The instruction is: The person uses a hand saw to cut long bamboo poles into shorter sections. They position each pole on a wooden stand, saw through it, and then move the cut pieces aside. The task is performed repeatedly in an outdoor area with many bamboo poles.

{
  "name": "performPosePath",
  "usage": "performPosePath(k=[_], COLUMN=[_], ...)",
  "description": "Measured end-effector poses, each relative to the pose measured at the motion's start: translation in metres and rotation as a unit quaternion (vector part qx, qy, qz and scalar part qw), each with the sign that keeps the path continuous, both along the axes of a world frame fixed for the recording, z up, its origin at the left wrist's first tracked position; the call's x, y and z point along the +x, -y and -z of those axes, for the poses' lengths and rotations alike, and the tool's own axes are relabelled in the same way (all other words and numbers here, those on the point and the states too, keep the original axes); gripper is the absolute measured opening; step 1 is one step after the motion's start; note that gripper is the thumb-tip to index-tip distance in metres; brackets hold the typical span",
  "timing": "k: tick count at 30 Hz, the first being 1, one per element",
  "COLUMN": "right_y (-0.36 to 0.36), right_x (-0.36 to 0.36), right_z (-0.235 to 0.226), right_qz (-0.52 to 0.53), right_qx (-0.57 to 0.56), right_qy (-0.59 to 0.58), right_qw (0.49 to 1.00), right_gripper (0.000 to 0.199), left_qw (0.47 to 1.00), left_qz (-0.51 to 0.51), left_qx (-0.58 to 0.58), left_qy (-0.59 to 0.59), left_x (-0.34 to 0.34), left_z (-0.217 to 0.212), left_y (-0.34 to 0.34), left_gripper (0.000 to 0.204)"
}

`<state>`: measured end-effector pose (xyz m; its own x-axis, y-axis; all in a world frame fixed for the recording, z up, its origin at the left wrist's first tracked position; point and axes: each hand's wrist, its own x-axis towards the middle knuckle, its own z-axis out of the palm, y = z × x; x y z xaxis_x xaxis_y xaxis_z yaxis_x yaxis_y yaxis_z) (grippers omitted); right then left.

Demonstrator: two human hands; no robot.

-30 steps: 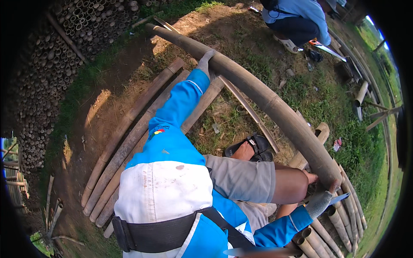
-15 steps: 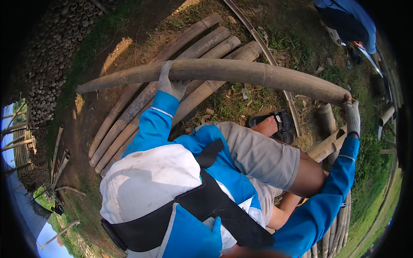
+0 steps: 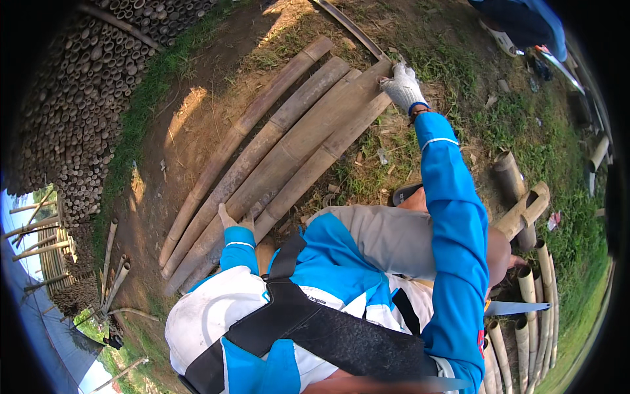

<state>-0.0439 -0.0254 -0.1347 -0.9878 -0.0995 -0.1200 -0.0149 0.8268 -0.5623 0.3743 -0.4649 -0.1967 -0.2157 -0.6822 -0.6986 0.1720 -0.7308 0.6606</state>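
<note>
A thick brown bamboo pole (image 3: 292, 150) lies slantwise on the ground among several similar bamboo poles (image 3: 239, 131). My right hand (image 3: 403, 87), in a pale knitted glove, grips its far right end. Lower down, my left hand (image 3: 231, 218), also gloved, is wrapped around the same pole near its other end. My left fingers are partly hidden beneath it. Another bamboo pole (image 3: 325, 156) lies close along its near side.
A large stack of cut bamboo (image 3: 85, 98) fills the far left. Short bamboo pieces (image 3: 508, 177) stand and lie at right, near a saw blade (image 3: 515, 308) and thinner poles (image 3: 528, 289). Another person (image 3: 525, 23) is at top right. A split bamboo strip (image 3: 351, 29) lies beyond.
The pole was held up crosswise above the others; both hands have lowered it and turned it into line with them. My right hand moved up and left, my left hand down.
</note>
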Motion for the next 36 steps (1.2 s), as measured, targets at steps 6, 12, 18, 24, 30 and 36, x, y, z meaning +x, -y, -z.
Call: performPosePath(k=[6,12,18,24,30,36], right_y=[0.008,-0.011,-0.066,-0.116,-0.135,-0.121], right_x=[0.009,0.019,0.033,0.076,0.1,0.092], right_z=[0.028,0.061,0.072,0.084,0.084,0.067], right_qz=[-0.076,-0.066,-0.053,0.009,-0.013,0.018], right_qx=[-0.042,-0.092,0.041,0.158,0.185,0.154], right_qy=[0.018,0.047,0.094,0.242,0.31,0.271], right_qw=[0.996,0.992,0.993,0.957,0.932,0.95], right_gripper=[0.073,0.068,0.057,0.068,0.059,0.06], left_qw=[0.995,0.929,0.459,0.326,0.359,0.399], left_qz=[0.022,0.226,0.533,0.697,0.736,0.697], left_qx=[-0.013,-0.023,-0.433,-0.518,-0.429,-0.398], left_qy=[0.095,0.292,0.564,0.374,0.381,0.443], left_x=[0.0,0.011,-0.04,-0.128,-0.144,-0.147], left_z=[0.03,0.063,-0.011,0.008,0.021,-0.005], left_y=[0.006,0.058,0.073,0.008,0.018,0.027], left_gripper=[0.089,0.091,0.091,0.107,0.104,0.122])
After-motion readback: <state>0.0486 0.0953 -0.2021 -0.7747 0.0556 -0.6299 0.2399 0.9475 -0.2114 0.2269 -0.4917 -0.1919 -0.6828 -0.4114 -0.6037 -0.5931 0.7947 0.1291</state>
